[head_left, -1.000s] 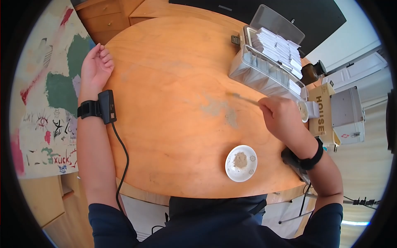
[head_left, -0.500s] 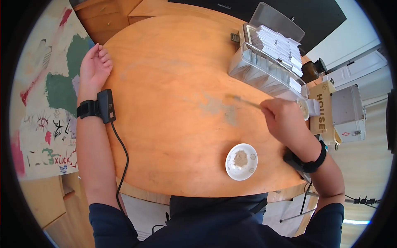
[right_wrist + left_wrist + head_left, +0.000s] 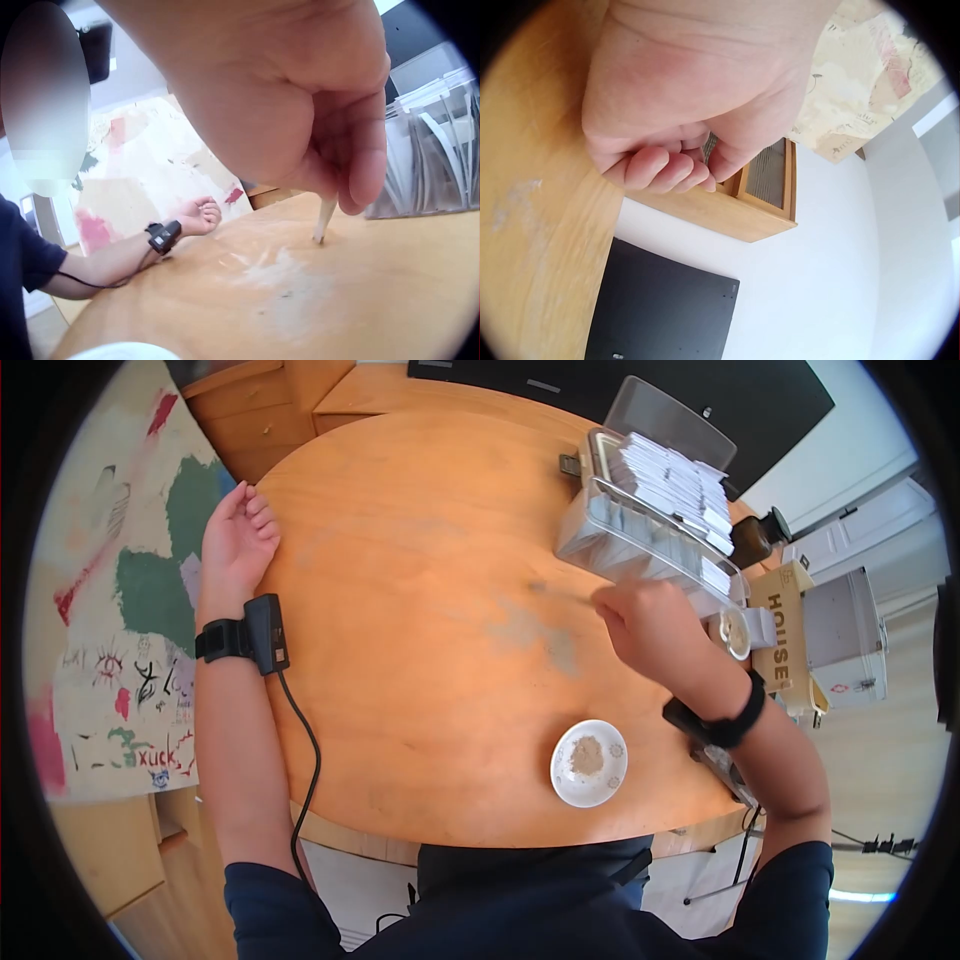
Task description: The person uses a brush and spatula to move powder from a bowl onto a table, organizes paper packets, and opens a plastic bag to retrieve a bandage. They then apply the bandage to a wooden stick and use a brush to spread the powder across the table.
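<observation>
My right hand (image 3: pixel 660 635) pinches a thin pale stick-like tool (image 3: pixel 568 594), blurred in the head view. In the right wrist view the tool (image 3: pixel 324 219) points down from between thumb and fingers, its dark tip at or just above the tabletop; contact is unclear. A greyish powdery patch (image 3: pixel 540 640) lies on the wood just nearer my body than the tool. Closer still stands a white bowl (image 3: pixel 612 768) with beige powder (image 3: pixel 587 756). My left hand (image 3: pixel 240 545) rests palm up at the table's left edge, fingers loosely curled, holding nothing.
Beyond my right hand stands a clear box (image 3: pixel 632 538) of white packets, its lid raised. A small cup (image 3: pixel 735 633), a brown bottle (image 3: pixel 757 538) and a HOUSE box (image 3: pixel 780 625) line the right side. A cable (image 3: pixel 315 760) runs along my left arm.
My right hand has shifted left with the tool, whose tip is now farther left. The whole head view has moved slightly down. My left hand keeps its pose.
</observation>
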A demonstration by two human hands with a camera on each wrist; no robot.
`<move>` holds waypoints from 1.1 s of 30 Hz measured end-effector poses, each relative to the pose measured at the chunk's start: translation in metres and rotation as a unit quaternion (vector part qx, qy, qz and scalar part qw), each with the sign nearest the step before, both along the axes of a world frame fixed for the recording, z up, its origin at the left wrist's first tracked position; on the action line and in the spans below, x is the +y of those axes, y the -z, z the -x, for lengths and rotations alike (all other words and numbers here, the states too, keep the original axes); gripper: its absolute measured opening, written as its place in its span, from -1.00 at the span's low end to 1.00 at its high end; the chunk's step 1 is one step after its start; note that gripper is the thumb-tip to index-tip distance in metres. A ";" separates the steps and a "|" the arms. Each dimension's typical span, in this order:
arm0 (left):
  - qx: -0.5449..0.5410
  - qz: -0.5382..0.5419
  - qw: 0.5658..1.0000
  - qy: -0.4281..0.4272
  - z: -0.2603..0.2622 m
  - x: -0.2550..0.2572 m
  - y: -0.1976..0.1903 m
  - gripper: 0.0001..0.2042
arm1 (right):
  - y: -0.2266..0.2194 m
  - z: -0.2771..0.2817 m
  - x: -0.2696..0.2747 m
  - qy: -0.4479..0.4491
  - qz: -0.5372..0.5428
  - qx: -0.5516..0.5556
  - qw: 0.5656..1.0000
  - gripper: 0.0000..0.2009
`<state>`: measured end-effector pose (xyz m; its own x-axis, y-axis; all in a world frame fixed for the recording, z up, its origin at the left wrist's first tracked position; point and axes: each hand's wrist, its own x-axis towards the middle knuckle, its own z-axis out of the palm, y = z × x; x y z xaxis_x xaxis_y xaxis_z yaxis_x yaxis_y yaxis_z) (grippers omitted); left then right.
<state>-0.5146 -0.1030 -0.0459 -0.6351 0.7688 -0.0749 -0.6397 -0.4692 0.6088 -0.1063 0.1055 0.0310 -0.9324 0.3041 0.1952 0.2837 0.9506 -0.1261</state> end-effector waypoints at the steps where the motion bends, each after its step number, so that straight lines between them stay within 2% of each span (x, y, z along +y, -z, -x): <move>1: -0.001 0.006 1.000 0.003 0.000 -0.004 0.001 -0.85 | -0.002 0.002 -0.005 -0.032 0.026 -0.019 0.999 -0.93; 2: -0.002 0.009 1.000 -0.005 0.000 -0.008 0.002 -0.85 | -0.001 0.007 -0.006 -0.039 0.030 -0.020 0.999 -0.93; 4: 0.002 -0.004 1.000 0.005 -0.001 -0.003 0.000 -0.86 | -0.001 0.009 -0.005 0.031 -0.017 0.011 0.999 -0.93; 5: 0.003 -0.005 1.000 0.012 -0.003 0.000 0.000 -0.86 | 0.001 0.009 0.000 0.038 -0.018 0.011 0.999 -0.93; 8: -0.005 0.010 1.000 -0.019 -0.002 0.000 -0.001 -0.85 | 0.006 0.014 0.009 0.008 -0.043 0.016 0.999 -0.93; 11: -0.006 0.006 1.000 0.000 0.001 -0.009 0.001 -0.86 | -0.001 0.020 -0.005 -0.039 0.020 -0.009 0.999 -0.93; 14: -0.003 -0.002 1.000 0.011 -0.003 0.002 0.000 -0.86 | 0.003 0.023 0.004 0.016 -0.033 0.030 0.999 -0.92; 17: -0.011 0.002 1.000 -0.012 -0.001 0.000 0.000 -0.86 | 0.006 0.029 0.007 -0.002 -0.036 0.013 0.999 -0.92; 19: -0.009 0.010 1.000 -0.006 -0.003 -0.003 -0.001 -0.86 | -0.002 0.028 -0.009 -0.054 0.039 -0.001 0.998 -0.93; 20: -0.009 0.015 1.000 -0.009 -0.001 -0.008 0.001 -0.86 | 0.000 0.033 -0.008 -0.056 0.044 -0.001 0.997 -0.93; 22: 0.006 -0.012 1.000 0.020 0.003 -0.002 0.004 -0.86 | 0.002 0.039 0.002 -0.002 -0.041 0.015 0.999 -0.94; 23: 0.008 -0.013 0.999 0.029 0.001 0.002 0.002 -0.86 | 0.005 0.041 0.008 0.007 -0.042 0.017 0.999 -0.94; 26: -0.017 0.004 1.000 -0.005 0.000 -0.002 0.001 -0.86 | 0.009 0.047 0.014 0.002 -0.070 -0.011 0.997 -0.96; 29: -0.005 0.002 1.000 -0.005 -0.003 -0.003 -0.001 -0.86 | -0.003 0.050 -0.004 -0.068 -0.022 -0.046 0.996 -0.96; 31: -0.003 0.008 1.000 -0.010 -0.003 -0.001 -0.001 -0.86 | -0.007 0.053 -0.003 -0.018 -0.073 -0.030 0.997 -0.96; 33: 0.000 -0.002 1.000 0.002 -0.002 -0.001 0.002 -0.86 | 0.005 0.066 0.007 -0.019 -0.087 -0.006 0.996 -0.96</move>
<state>-0.5129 -0.1042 -0.0478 -0.6326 0.7711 -0.0729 -0.6415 -0.4689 0.6071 -0.1719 0.1126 0.0258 -0.9449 0.2318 0.2311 0.2484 0.9676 0.0452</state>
